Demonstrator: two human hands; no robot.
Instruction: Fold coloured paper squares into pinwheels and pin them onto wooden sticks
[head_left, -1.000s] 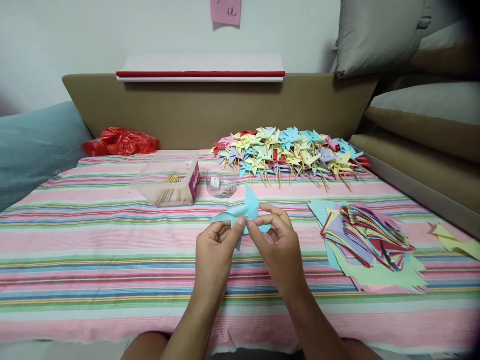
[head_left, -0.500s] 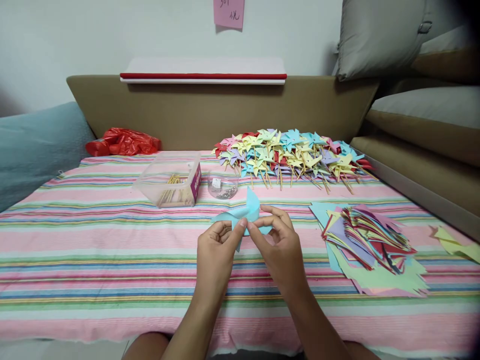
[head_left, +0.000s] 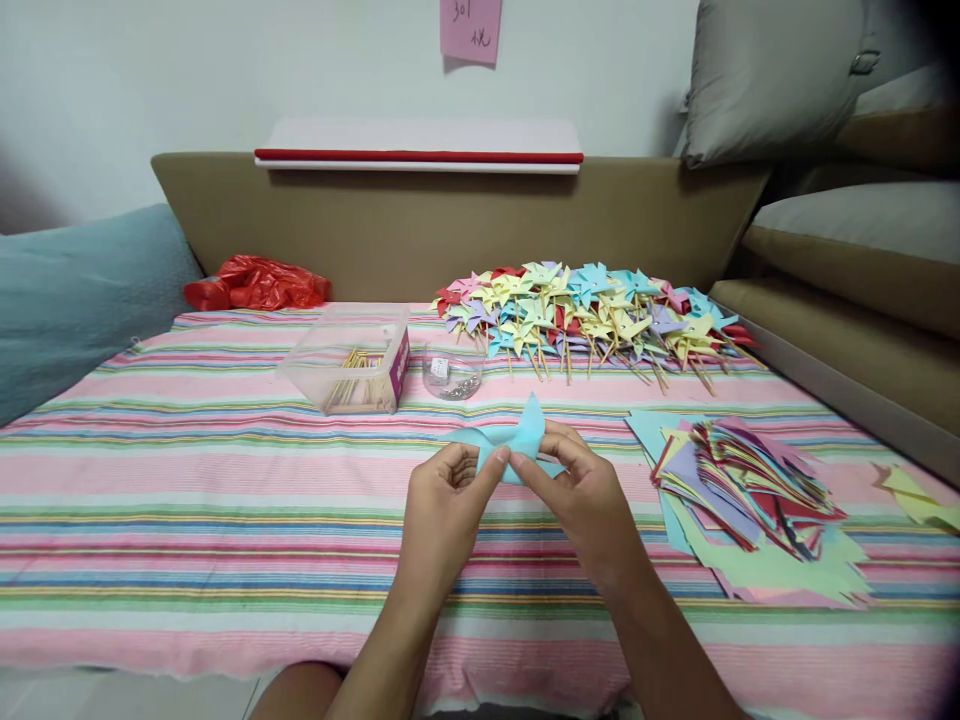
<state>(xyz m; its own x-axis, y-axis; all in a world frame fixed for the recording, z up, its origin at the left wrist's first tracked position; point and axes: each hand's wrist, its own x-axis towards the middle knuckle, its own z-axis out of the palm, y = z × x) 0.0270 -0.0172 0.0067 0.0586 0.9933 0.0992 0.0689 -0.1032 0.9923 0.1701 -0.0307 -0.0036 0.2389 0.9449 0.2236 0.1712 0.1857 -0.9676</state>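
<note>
Both my hands hold a light blue paper pinwheel (head_left: pixel 517 440) just above the striped cloth (head_left: pixel 225 480). My left hand (head_left: pixel 442 510) pinches its centre between thumb and forefinger. My right hand (head_left: pixel 589 500) pinches it from the right side, fingers curled. One blue flap points up and another sticks out to the left. A clear box of wooden sticks (head_left: pixel 352 360) and a small clear cup of metal pins (head_left: pixel 451 372) stand beyond my hands.
A heap of finished coloured pinwheels on sticks (head_left: pixel 592 315) lies at the back right. A stack of cut coloured paper (head_left: pixel 742 490) lies to the right. A red plastic bag (head_left: pixel 259 283) sits at the back left, beside a teal cushion (head_left: pixel 75 290).
The view has shifted a little, so everything sits slightly lower and to the right. My hands keep their pinch on the blue pinwheel, with the upright flap leaning more to the right.
</note>
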